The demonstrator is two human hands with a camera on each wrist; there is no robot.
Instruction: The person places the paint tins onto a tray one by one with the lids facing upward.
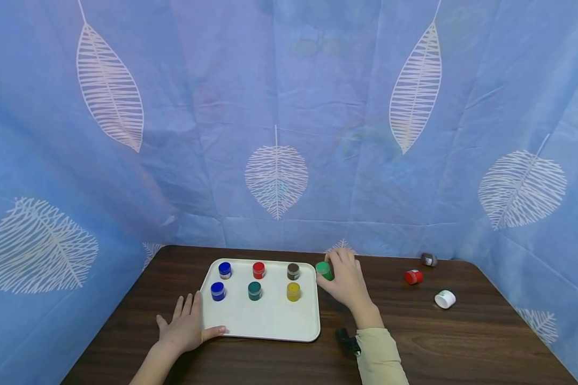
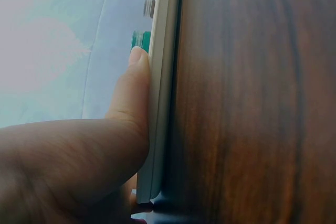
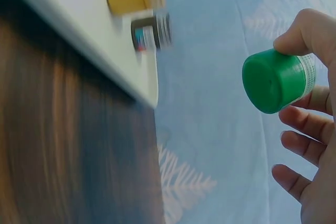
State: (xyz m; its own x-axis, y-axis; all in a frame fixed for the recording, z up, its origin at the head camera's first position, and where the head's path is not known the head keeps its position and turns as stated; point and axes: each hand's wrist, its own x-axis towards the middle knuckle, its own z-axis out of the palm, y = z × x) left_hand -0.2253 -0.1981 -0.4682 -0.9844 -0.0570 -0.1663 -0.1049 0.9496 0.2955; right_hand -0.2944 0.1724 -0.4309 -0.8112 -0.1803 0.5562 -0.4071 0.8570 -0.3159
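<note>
My right hand (image 1: pixel 347 280) pinches a small green paint jar (image 1: pixel 324 270) between thumb and fingers, just off the right edge of the white tray (image 1: pixel 270 323). The right wrist view shows that jar (image 3: pixel 275 81) tilted and lifted clear of the table. Across at the tray's front left corner, my left hand (image 1: pixel 183 326) touches the rim, its fingers straight and spread. Its thumb (image 2: pixel 134 90) lies along the tray's front edge. On the tray stand a dark blue jar (image 1: pixel 225 270), a red jar (image 1: pixel 258 270), a dark brown jar (image 1: pixel 293 271), another blue jar (image 1: pixel 218 291), a teal jar (image 1: pixel 255 291) and a yellow jar (image 1: pixel 293 292).
On the brown wooden table (image 1: pixel 462 342), to the right, a dark jar (image 1: pixel 429 260), a red jar (image 1: pixel 413 277) and a white jar (image 1: pixel 445 299) lie on their sides. A blue cloth (image 1: pixel 342 176) with white leaf prints hangs behind the table and at both sides.
</note>
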